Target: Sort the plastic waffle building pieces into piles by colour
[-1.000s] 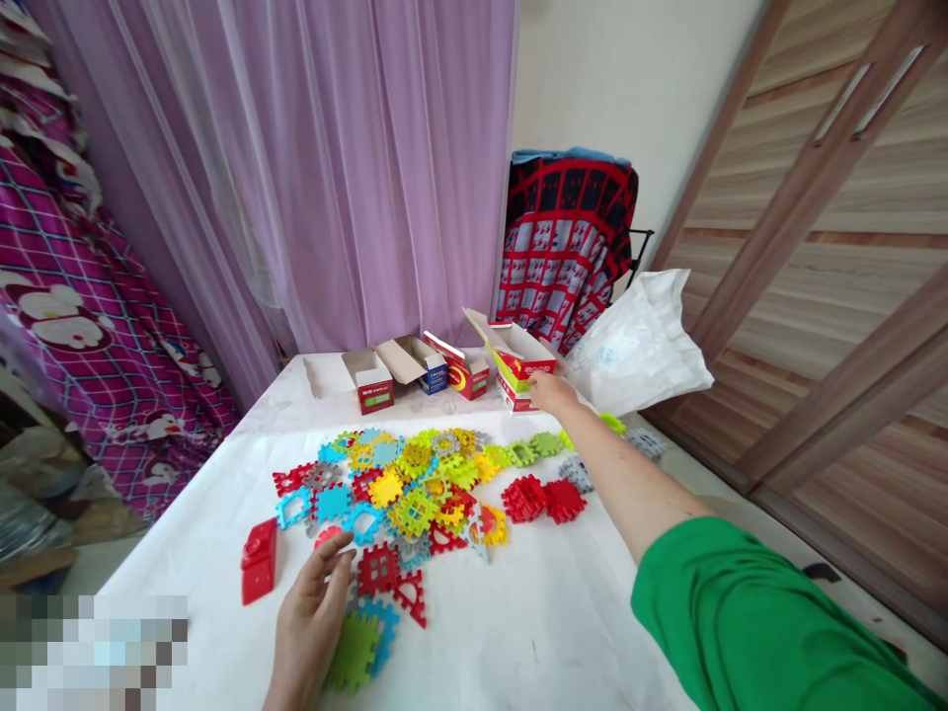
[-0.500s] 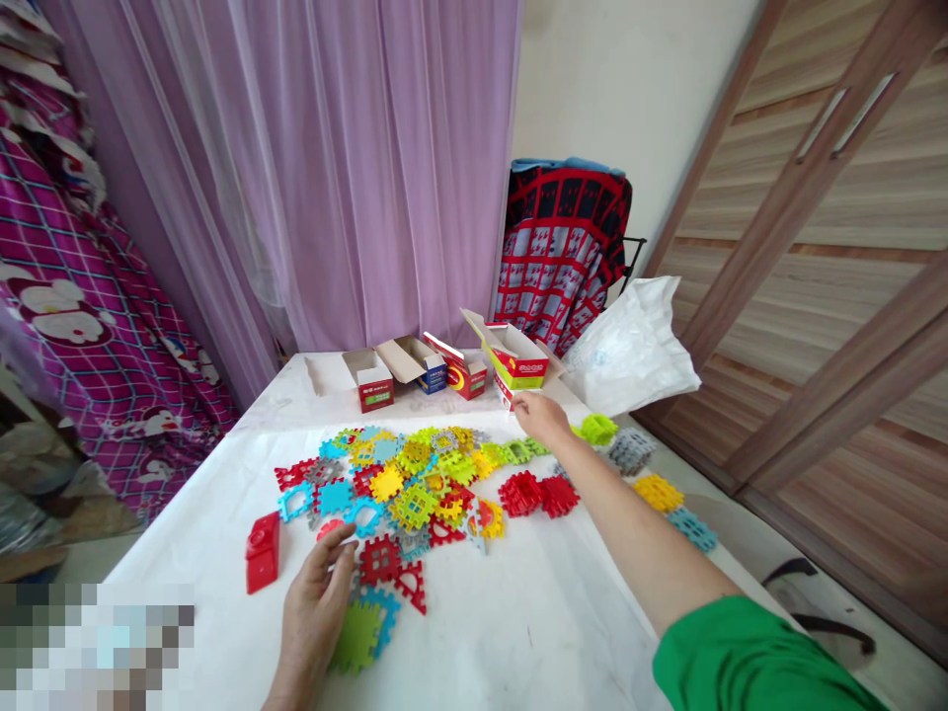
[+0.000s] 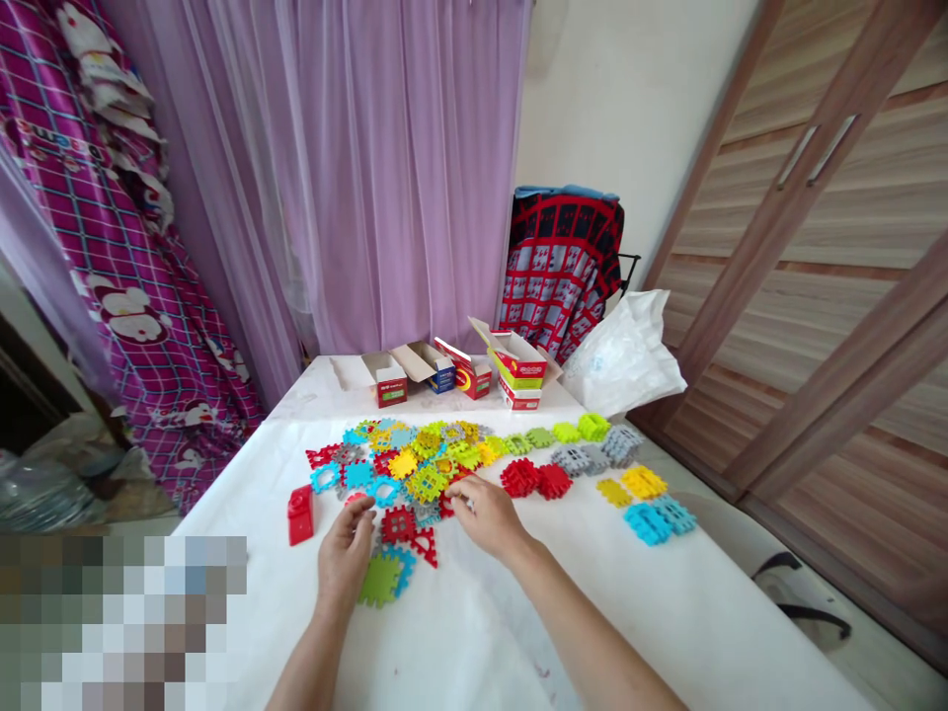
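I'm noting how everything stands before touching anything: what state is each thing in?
Left hand: open, loosely curled
Right hand: at the heap, grip unclear
Heap of pieces: mixed, overlapping
Leftmost box: open
Blue box: open
Stack's top box: open
Wardrobe doors: closed
Purple curtain: drawn

Nearer you than the tile heap (image 3: 426, 469), bare white tablecloth (image 3: 481, 632) gives you room; behind the heap, open cardboard boxes (image 3: 392, 393) block you.

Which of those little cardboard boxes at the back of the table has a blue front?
The second box from the left, between two with red fronts. It alone shows a blue front; the others' fronts are mostly red or, low on the right, partly white.
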Demonstrator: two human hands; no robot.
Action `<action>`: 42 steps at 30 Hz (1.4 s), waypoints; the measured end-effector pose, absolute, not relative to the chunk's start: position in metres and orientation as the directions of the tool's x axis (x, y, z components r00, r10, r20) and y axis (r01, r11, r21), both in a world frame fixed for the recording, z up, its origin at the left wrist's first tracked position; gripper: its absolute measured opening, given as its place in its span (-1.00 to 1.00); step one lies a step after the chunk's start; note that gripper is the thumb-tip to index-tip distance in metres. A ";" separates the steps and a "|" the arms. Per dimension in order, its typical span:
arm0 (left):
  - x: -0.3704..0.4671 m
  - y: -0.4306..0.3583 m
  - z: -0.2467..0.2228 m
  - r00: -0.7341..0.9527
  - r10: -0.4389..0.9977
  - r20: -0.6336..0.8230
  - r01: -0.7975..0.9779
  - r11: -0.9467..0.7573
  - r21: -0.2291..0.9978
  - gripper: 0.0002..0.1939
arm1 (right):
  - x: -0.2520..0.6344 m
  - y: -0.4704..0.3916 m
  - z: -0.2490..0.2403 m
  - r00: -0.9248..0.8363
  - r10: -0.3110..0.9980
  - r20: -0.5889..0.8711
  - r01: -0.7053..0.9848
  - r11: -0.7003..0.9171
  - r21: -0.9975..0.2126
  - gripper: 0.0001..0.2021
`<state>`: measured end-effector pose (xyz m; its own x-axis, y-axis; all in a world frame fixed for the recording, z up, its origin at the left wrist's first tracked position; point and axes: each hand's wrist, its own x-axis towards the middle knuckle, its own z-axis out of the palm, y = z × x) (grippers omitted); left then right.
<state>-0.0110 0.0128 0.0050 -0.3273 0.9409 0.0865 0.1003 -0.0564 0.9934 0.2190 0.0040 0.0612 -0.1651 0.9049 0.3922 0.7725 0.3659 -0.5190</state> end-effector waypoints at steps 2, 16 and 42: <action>-0.012 0.014 0.001 -0.329 0.939 0.096 0.103 -0.066 0.993 -0.53 | 0.220 0.019 0.069 -0.167 0.915 0.368 0.808 0.340 -0.482 -0.77; -0.009 0.015 0.003 -0.361 0.907 0.215 0.191 -0.154 0.969 -0.66 | 0.177 0.140 0.093 -0.014 0.984 -0.175 0.968 -0.030 -0.250 -0.35; -0.028 -0.038 0.000 0.139 0.921 0.364 0.814 -0.316 0.487 -0.20 | 0.221 -0.047 0.028 -0.172 0.761 0.626 0.660 0.561 -0.500 -0.75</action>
